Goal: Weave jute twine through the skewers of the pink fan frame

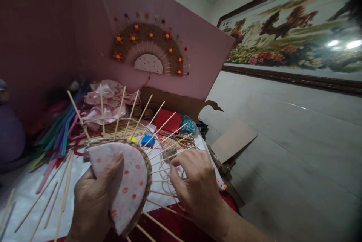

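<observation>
My left hand (94, 200) grips a half-round craft piece (128, 181): pink flowered cloth edged with jute cord, with thin wooden sticks (158, 123) fanning out from its rim. The thumb lies flat across the cloth face. My right hand (195, 183) sits at the piece's right side among the sticks, fingers curled around jute twine (166, 176) that loops between the sticks. A small spool of twine (169, 151) lies just beyond the fingertips.
A finished fan with red flowers (148, 48) hangs on the pink board. Behind the work lie pink cloth (106, 100), coloured pipe cleaners (58, 130), a red sheet (166, 119), a blue twine ball (188, 124) and loose sticks (60, 193) on white paper. Cardboard (232, 140) lies at right.
</observation>
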Demonstrator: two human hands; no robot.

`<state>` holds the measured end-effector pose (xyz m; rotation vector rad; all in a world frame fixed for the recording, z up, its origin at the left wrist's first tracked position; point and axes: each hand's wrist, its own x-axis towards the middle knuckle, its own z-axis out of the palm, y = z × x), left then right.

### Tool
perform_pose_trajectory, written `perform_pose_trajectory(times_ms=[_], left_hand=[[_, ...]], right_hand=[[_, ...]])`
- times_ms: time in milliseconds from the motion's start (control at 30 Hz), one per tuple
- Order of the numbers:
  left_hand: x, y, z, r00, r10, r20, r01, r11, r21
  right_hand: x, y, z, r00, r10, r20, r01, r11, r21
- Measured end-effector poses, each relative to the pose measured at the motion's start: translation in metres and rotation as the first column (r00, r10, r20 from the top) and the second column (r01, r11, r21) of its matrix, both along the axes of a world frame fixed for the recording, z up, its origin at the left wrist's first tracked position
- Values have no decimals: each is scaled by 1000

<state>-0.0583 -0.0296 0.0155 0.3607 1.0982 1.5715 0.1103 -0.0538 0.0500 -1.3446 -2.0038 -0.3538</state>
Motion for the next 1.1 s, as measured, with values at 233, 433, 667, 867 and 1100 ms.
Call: perform_pose_trajectory(times_ms=[233, 433, 667, 867, 1100], left_hand=[[0, 1, 7, 999, 13, 51, -14, 1000, 14], [-2, 5, 10, 996, 45, 76, -49, 998, 47], [-5, 9, 8, 974, -70, 217, 74, 997, -10], [-7, 13, 6, 961, -80, 263, 87, 996, -15], [-8, 13, 8, 979, -9, 206, 4, 1000, 26]], right_hand=[[0, -8, 6, 997, 40, -61, -38, 999, 30], [42, -10, 16, 892, -23, -452, 71, 993, 90], [90, 6, -11, 447, -218, -867, -321, 866, -384], [67, 4, -45, 487, -185, -854, -675, 541, -502], [91, 7, -39, 531, -219, -819, -644, 523, -558]])
